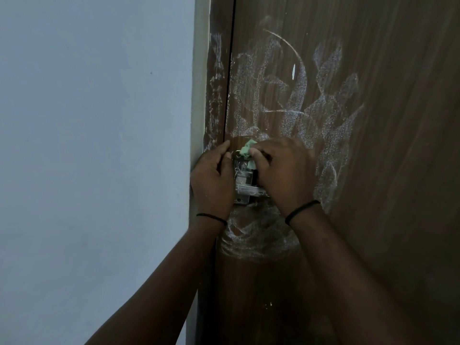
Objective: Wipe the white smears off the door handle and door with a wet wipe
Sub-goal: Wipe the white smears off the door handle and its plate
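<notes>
I count two hands at the door: my left hand (211, 180) and my right hand (281, 173). There are two thin black wristbands, the left wristband (211, 217) and the right wristband (302, 210), one on each wrist. I see one brown wooden door (373, 170) and one door frame strip (216, 83) beside it. One metal door handle plate (242, 183) shows between the hands. One pale green wet wipe (247, 151) is pinched in the right hand's fingers. One pale wall (94, 145) fills the left side. The white smears form two main patches: a large upper patch (298, 95) and a smaller lower patch (258, 242).
</notes>
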A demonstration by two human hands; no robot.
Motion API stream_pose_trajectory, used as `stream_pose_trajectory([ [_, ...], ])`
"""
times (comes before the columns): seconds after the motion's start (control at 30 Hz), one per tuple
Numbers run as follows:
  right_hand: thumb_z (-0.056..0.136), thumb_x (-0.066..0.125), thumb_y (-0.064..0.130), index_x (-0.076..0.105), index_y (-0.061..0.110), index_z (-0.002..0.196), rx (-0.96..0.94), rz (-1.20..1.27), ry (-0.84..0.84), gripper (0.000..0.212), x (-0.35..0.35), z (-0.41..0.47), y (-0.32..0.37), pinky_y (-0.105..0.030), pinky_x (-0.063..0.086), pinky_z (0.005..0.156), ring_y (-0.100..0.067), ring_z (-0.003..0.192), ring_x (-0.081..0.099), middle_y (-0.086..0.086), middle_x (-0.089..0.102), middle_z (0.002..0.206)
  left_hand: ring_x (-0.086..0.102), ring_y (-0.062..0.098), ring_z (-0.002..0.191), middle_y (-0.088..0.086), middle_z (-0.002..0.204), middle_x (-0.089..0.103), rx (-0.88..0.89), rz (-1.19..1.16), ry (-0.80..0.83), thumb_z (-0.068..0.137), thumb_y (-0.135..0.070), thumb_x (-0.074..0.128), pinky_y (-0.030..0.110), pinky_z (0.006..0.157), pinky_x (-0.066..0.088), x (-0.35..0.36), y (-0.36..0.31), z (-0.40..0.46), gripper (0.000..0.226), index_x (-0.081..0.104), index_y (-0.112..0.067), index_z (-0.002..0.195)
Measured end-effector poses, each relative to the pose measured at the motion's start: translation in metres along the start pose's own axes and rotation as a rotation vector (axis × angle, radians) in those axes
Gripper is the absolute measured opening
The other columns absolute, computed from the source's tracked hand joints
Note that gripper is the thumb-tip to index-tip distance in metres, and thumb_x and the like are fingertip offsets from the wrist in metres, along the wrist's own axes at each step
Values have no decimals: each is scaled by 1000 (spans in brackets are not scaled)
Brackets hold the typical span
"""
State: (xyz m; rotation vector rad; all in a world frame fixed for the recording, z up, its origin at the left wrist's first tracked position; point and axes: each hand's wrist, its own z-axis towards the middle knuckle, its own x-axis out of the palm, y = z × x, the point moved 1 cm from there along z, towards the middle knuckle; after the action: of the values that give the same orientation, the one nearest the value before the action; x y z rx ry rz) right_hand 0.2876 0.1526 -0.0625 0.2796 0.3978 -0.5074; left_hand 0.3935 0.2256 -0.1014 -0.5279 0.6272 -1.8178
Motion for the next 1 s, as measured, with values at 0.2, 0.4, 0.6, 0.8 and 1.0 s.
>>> stream_pose_trajectory([
  [0.2, 90, 68, 27, 74, 22, 97, -117, 89, 50, 10, 5, 6, 16, -37, 38, 88, -22, 96, 59, 3, 73, 99, 58, 6, 100, 6, 109, 70, 123, 81, -70, 95, -5, 59, 5, 91, 40, 3, -1, -2, 26, 70, -7, 118],
  [0.4, 92, 60, 44, 74, 30, 92, 98, 37, -18, 20, 0, 0, 1, -35, 39, 87, -15, 90, 62, 10, 72, 91, 62, 9, 99, 5, 108, 71, 95, 80, -36, 95, -7, 59, 16, 91, 47, 1, -3, 0, 23, 72, -8, 113],
  [0.6, 91, 61, 35, 69, 24, 80, 246, 103, 100, 17, -5, -3, 7, -42, 53, 77, -16, 72, 63, 6, 69, 77, 64, 1, 96, -4, 106, 72, -31, -8, -25, 96, -13, 59, 12, 87, 49, 5, 3, -4, 21, 73, -15, 110],
  [0.8, 89, 64, 27, 71, 23, 72, 344, 155, 273, 19, -3, -8, 3, -40, 58, 71, -15, 68, 66, 6, 72, 76, 60, -14, 88, -12, 96, 69, -82, -52, -45, 95, -13, 60, 2, 79, 43, 7, 5, -6, 19, 74, -16, 106],
  [1.0, 93, 62, 32, 70, 24, 76, 281, 129, 184, 21, -1, -7, 5, -38, 52, 75, -16, 71, 64, 7, 69, 75, 59, -16, 84, -12, 94, 68, -66, -54, -45, 94, -11, 60, 0, 74, 42, 6, 3, -7, 18, 74, -14, 105],
])
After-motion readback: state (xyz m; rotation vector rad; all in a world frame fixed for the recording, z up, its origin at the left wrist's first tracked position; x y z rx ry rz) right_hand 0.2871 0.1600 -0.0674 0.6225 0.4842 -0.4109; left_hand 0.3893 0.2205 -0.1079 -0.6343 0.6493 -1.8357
